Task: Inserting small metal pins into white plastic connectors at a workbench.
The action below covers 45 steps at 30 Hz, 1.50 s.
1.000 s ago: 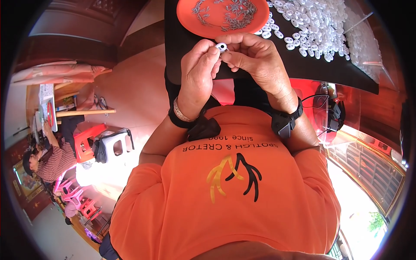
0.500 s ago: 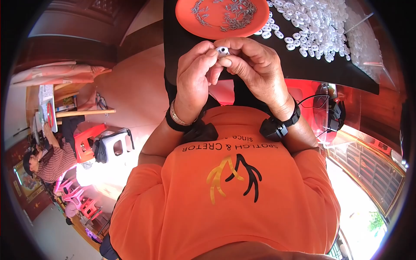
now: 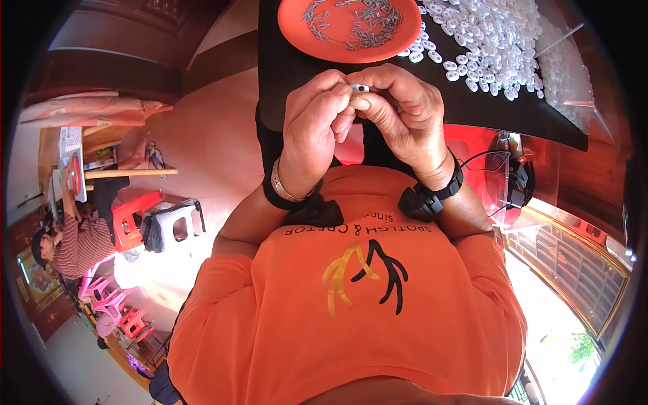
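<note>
A small white plastic piece with dark holes (image 3: 361,88) is pinched between my two hands, just in front of the plate. My left hand (image 3: 313,121) closes its thumb and fingertips on the left end of it. On the other end, my right hand (image 3: 410,111) grips with thumb and forefinger. Fingertips hide part of the piece, and whether a metal pin is in it I cannot make out. Beyond the hands is an orange plate (image 3: 297,42) holding many small grey metal pins (image 3: 371,27). To its right, a heap of white oval two-holed pieces (image 3: 496,47) covers the table.
The black table (image 3: 540,120) reaches across the top right. Behind the heap lies a clear plastic bag (image 3: 567,74). A red stool (image 3: 466,138) is under the table edge. At far left a person in a striped top (image 3: 84,246) sits near red and white stools (image 3: 179,223).
Both hands have shifted slightly right and nearer to me. The white piece has turned between the fingers, so it now shows a narrower side.
</note>
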{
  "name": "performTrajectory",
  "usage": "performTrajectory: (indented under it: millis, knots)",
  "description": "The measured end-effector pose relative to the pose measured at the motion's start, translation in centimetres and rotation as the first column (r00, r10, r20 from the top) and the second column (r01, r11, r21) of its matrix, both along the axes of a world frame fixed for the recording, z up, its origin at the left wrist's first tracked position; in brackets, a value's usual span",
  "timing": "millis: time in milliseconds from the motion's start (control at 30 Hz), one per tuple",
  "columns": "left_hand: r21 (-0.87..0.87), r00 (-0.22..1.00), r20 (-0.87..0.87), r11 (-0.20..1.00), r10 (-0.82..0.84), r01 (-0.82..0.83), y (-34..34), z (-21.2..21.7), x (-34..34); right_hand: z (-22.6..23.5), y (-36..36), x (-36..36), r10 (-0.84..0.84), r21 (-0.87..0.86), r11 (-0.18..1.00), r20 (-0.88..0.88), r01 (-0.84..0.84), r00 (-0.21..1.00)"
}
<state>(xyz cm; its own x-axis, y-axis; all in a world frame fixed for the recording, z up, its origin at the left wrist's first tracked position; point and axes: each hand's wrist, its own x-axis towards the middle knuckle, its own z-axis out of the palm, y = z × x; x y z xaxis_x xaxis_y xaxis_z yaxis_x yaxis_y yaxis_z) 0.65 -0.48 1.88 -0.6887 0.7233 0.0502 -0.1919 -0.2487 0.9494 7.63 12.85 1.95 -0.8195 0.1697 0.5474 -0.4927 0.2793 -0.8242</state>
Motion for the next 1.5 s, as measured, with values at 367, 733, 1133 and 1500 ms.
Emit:
performTrajectory:
  millis: [367, 733, 1133, 1500]
  knots:
    - [-0.02, 0.964, -0.25, 0.995, 0.088, -0.096, 0.4, 1.0, 0.0, -2.3, 0.5, -0.4, 0.155, -0.374, 0.915, -0.021, -0.152, 0.988]
    - [-0.107, 0.974, -0.211, 0.988, 0.084, -0.108, 1.3, 0.2, -0.3, -1.0, 1.0, -0.1, -0.045, -0.165, 0.985, 0.039, 0.05, 0.998]
    - [-0.063, 0.985, -0.164, 0.996, 0.056, -0.067, 0.6, -1.0, -1.1, 7.7, 11.2, 3.4, -0.608, 0.458, 0.589, -0.29, 0.665, 0.739]
    - [-0.132, 0.998, -0.06, 0.991, -0.005, -0.003, 1.3, -1.9, -1.6, 6.3, 19.1, 3.1, -0.661, 0.702, 0.516, -0.04, 0.492, 0.75]
